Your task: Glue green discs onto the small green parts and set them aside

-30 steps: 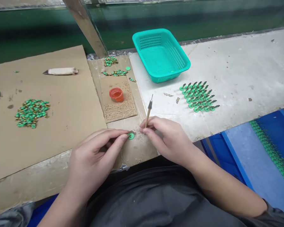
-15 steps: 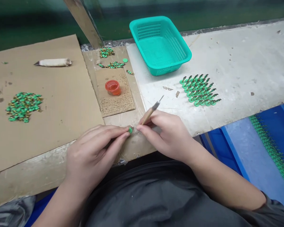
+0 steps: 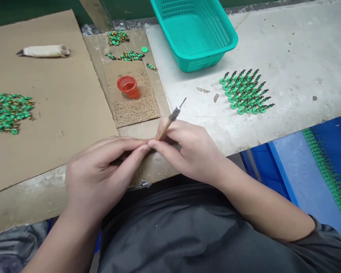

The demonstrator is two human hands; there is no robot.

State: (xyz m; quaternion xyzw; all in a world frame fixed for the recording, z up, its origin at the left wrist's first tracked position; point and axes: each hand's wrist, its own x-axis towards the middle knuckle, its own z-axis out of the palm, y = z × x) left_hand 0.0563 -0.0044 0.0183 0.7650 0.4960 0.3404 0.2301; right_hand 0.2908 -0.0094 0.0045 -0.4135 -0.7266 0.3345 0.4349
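Observation:
My left hand [image 3: 102,163] is closed in a pinch at the front of the bench. The small green disc seen in it a moment ago is now hidden by the fingertips. My right hand [image 3: 191,151] grips a thin brush-like tool [image 3: 166,129] with a tan handle and a fine dark tip pointing up and away. Both hands' fingertips meet over the bench edge. Beyond them a small red cup [image 3: 130,88] of liquid stands on a speckled cardboard piece [image 3: 139,112].
Small green-and-black pieces lie in a pile [image 3: 11,112] on cardboard at left, with smaller heaps [image 3: 130,56] behind the cup. A white tapered roll [image 3: 45,51] lies at back left. Right of centre stand a turquoise basket [image 3: 206,62] and rows of small figures on green discs [image 3: 246,94].
My right hand has come left until its fingertips touch my left hand's. The green disc at my left fingertips is now covered. The whole view has shifted slightly.

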